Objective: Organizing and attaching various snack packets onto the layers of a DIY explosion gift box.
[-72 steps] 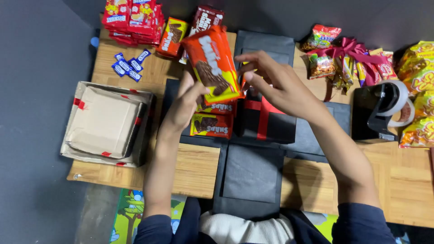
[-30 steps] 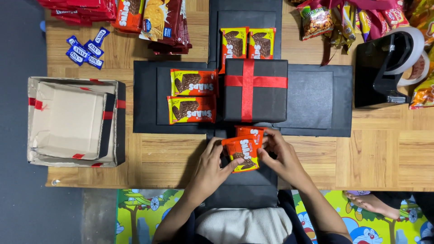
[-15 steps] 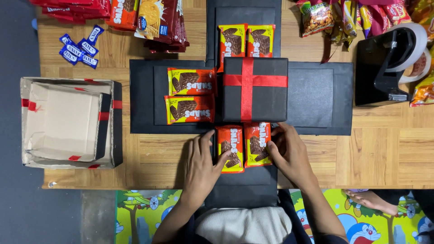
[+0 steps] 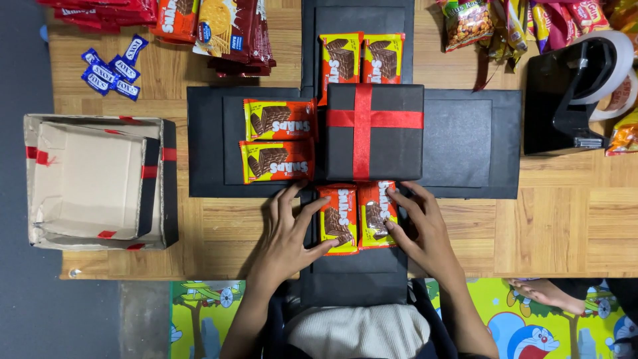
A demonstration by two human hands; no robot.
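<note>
Two orange-and-yellow wafer packets [image 4: 355,216] now lie side by side on the near black flap [image 4: 352,266] of the unfolded gift box, hard against the near edge of the ribboned centre box [image 4: 374,131]; a second ago both hands were bunched over them, and now the packets sit flat and squared. The left hand [image 4: 287,236] spreads open, fingertips pressing the left packet's edge; the right hand [image 4: 422,226] does likewise on the right one, grasping nothing. Matching pairs fill the left and far flaps; the right flap [image 4: 465,136] is bare. The tape dispenser [image 4: 571,86] and snack piles are cropped by the frame, and the flap's near end vanishes under the person's lap.
</note>
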